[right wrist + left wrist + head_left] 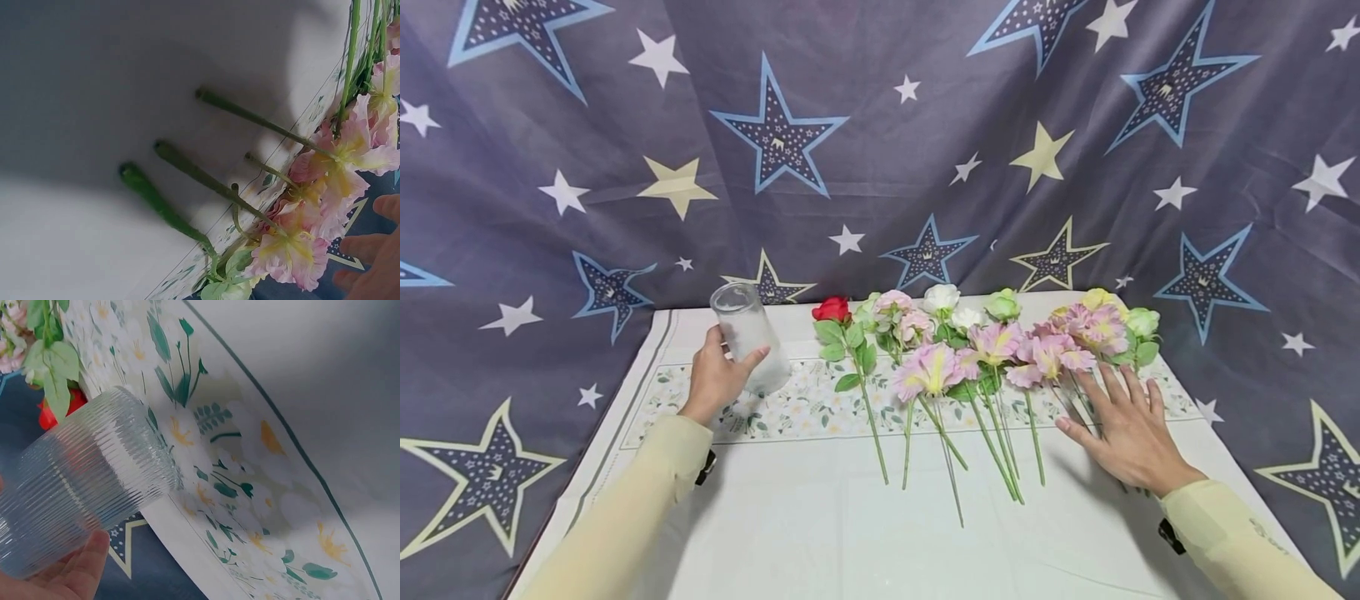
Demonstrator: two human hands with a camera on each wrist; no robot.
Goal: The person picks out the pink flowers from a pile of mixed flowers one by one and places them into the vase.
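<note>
My left hand [721, 379] grips a clear ribbed glass vase [747, 333], fingers behind it and thumb across its front. In the left wrist view the vase [94, 475] has its base at the floral table runner [250, 481]. Over the stems at the right, my right hand [1131, 429] is spread with its fingers straight, near pink and yellow ruffled flowers [1060, 354]. The right wrist view shows those ruffled blooms [290, 253] beyond its fingers [365, 247], with several green stem ends [212, 181] lying toward the table's front.
Left of the other flowers lies a red rose [831, 309] with a long stem. White peonies [942, 298], pale pink blooms [895, 302] and a green-white rose [1142, 322] lie along the runner. A starry curtain [865, 125] hangs behind the white table [775, 517].
</note>
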